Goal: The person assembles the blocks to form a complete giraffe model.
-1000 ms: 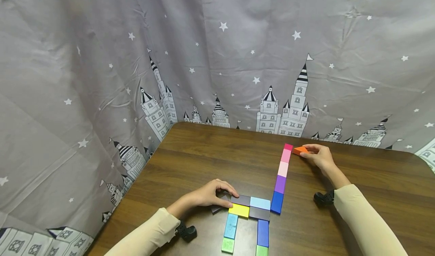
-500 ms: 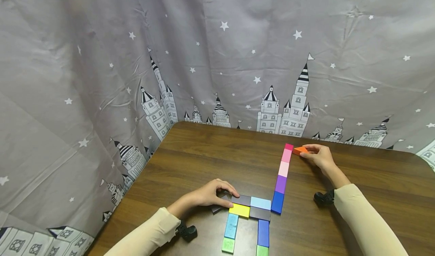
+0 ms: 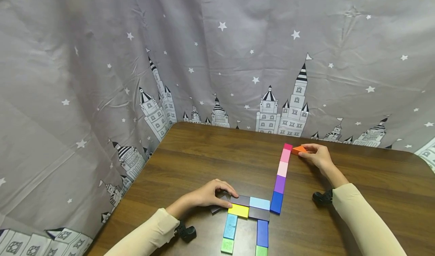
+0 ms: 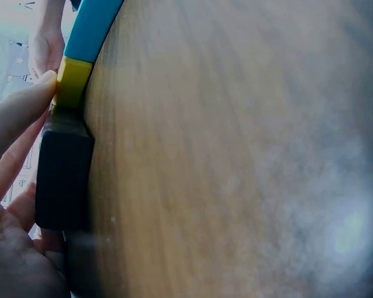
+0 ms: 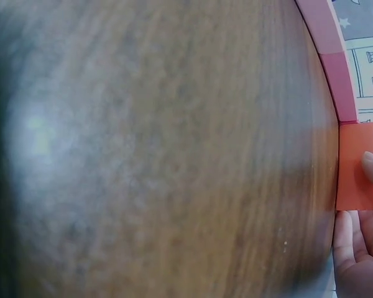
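My right hand (image 3: 319,156) pinches an orange triangular block (image 3: 299,150) between thumb and fingers. In the right wrist view the orange block stands right at the end of the crimson block (image 5: 340,87). The left hand (image 3: 212,194) rests at the blocks near the table's middle. Its thumb tip is on the corner of the yellow block (image 3: 239,210), and its fingertips are at the far edge of a dark grey block (image 3: 240,200). Another dark block (image 3: 217,207) lies slanted below that palm, partly hidden; it looks large in the left wrist view.
Beside the dark grey and yellow blocks lie a light blue block (image 3: 259,203) and another dark grey block (image 3: 259,213). Two legs of blocks extend toward the front. A line of blue, purple (image 3: 280,184) and pink blocks reaches toward the back edge. A printed curtain (image 3: 221,67) hangs behind.
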Demonstrator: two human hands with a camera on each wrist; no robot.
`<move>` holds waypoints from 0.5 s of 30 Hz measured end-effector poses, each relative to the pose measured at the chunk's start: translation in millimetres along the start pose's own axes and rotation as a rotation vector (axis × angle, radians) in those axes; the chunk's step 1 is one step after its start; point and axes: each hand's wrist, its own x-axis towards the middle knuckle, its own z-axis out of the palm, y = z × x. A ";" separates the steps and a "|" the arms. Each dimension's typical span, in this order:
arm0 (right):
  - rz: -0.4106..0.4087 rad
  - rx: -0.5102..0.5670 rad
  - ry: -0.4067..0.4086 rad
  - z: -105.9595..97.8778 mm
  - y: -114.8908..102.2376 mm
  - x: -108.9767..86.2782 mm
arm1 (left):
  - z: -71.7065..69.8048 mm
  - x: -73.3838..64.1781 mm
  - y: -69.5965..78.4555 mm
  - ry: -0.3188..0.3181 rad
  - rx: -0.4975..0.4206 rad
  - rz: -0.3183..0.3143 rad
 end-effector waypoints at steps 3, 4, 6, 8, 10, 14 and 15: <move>-0.006 -0.002 0.012 0.8 0.5 0.1 | -0.5 0.2 -1.2 0.001 0.004 0.003; -0.013 0.001 0.013 0.8 0.9 0.2 | -0.5 0.2 -1.4 0.002 0.005 0.003; -0.026 0.022 0.013 0.8 2.0 0.1 | -0.5 -0.1 -1.5 0.001 0.003 0.002; -0.036 0.056 0.013 0.4 3.2 -0.7 | -0.4 -1.0 -1.2 -0.002 -0.003 -0.006; -0.045 0.091 0.024 -1.3 4.7 -2.3 | -0.6 -1.7 -0.4 -0.008 -0.020 -0.022; -0.077 0.077 0.068 -9.4 7.1 -8.6 | -3.0 -2.1 0.9 -0.017 -0.061 -0.068; -0.089 0.052 0.079 -12.5 7.2 -10.9 | -4.2 -1.9 1.1 -0.020 -0.079 -0.080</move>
